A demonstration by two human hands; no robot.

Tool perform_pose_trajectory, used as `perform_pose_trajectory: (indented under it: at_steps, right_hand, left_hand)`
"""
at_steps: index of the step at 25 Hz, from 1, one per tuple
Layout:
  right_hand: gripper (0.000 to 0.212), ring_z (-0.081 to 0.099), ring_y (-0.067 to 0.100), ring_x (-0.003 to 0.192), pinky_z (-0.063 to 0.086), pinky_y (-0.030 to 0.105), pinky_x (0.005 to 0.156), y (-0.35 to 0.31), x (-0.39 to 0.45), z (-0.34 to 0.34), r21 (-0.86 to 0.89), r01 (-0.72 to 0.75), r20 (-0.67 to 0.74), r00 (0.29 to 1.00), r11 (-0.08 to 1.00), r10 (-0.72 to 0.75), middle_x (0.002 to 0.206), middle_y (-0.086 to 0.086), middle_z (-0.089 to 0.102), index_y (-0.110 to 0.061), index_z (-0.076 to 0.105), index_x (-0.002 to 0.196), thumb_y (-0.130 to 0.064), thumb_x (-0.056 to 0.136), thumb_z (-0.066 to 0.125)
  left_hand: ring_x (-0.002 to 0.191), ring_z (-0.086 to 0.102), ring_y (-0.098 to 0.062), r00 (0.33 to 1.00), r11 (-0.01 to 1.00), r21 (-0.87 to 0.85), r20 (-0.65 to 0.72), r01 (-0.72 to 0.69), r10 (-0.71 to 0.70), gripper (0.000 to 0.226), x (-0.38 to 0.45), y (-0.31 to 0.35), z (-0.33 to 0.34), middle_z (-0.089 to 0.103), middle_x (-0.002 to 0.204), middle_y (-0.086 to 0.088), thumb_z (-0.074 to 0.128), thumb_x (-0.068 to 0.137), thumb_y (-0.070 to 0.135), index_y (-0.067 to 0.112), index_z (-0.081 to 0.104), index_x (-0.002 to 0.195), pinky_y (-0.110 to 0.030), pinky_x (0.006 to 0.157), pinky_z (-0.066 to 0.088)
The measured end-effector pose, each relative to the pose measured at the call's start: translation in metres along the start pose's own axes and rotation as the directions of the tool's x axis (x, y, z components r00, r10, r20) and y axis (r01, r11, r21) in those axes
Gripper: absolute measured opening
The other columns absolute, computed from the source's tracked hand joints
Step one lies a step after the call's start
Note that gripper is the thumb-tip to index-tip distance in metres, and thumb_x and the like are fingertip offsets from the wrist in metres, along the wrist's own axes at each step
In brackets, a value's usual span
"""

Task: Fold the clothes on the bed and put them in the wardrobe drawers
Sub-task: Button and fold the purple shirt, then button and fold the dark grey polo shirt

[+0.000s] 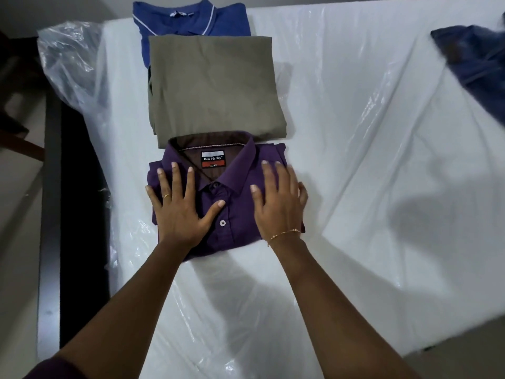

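The step in hand looks like flattening the folded purple shirt (235, 212) before it goes to the drawers. To do it well, I judge that both palms should press evenly and sweep outward from the button placket, so the fold edges lie square and the collar is not crushed; the plastic sheet over the bed (355, 132) looks slippery, so pressing straight down rather than shoving should keep the bundle from sliding.

The left hand (179, 207) lies flat on the shirt's left half, its fingers (174, 176) straight and spread wide, thumb angled toward the placket. It holds nothing and only presses on the cloth.

Right of the buttons, the right hand (277, 203) rests flat on the shirt's right half, fingers straight and closer together, with the outer ones reaching over the shirt's right edge. It too grips nothing.

The shirt sits near the bed's left edge, collar up. Just beyond it lies a folded olive garment (216, 86), touching the collar, and beyond that a folded blue polo shirt (191, 17) near the far edge. At the bed's right edge a dark blue garment (475, 64) lies unfolded.
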State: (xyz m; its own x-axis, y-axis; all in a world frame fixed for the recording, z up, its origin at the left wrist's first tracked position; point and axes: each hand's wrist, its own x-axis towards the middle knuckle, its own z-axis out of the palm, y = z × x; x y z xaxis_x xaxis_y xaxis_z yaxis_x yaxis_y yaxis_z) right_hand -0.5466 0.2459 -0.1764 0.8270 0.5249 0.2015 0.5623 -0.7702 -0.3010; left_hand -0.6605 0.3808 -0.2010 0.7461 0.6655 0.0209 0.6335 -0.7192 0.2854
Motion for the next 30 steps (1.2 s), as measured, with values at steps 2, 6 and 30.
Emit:
perform_pose_trajectory:
  at_steps: [2, 6, 30]
  right_hand:
    - [0.068, 0.022, 0.035, 0.141, 0.023, 0.058, 0.107, -0.002, -0.005, 0.009, -0.015, 0.069, 0.260, 0.963, 0.997, -0.063, 0.151, 0.009, 0.032, -0.027, 0.037, 0.142, -0.057, 0.087, 0.013]
    - [0.077, -0.005, 0.030, 0.145, 0.003, 0.058, 0.111, 0.010, -0.012, 0.024, -0.079, 0.045, 0.401, 0.916, 0.996, -0.010, 0.158, 0.002, 0.003, -0.034, 0.016, 0.148, -0.065, 0.080, -0.003]
    - [0.058, -0.002, 0.026, 0.145, 0.011, 0.051, 0.113, 0.197, 0.034, -0.457, -0.211, -0.124, -0.012, 0.992, 0.970, 0.125, 0.158, 0.001, -0.009, -0.028, -0.001, 0.150, -0.046, 0.099, 0.021]
  left_hand:
    - [0.143, 0.010, -0.041, 0.999, 1.000, 0.009, 0.031, -0.018, 0.017, 0.103, -0.003, -0.001, 0.006, 0.018, 0.155, -0.017, 0.005, 0.077, 0.082, 0.009, 0.029, 0.147, -0.061, 0.111, 0.006]
    - [0.144, 0.003, -0.038, 0.995, 0.995, 0.094, 0.098, -0.012, 0.003, 0.113, -0.002, -0.002, 0.013, 0.007, 0.157, -0.014, -0.005, 0.068, 0.087, 0.012, 0.017, 0.150, -0.056, 0.113, 0.001]
    - [0.145, -0.011, -0.025, 0.857, 0.865, -0.006, -0.140, -0.502, 0.496, 0.073, -0.019, 0.479, -0.269, -0.002, 0.159, -0.007, 0.018, 0.095, 0.059, 0.013, 0.009, 0.151, -0.047, 0.116, -0.003]
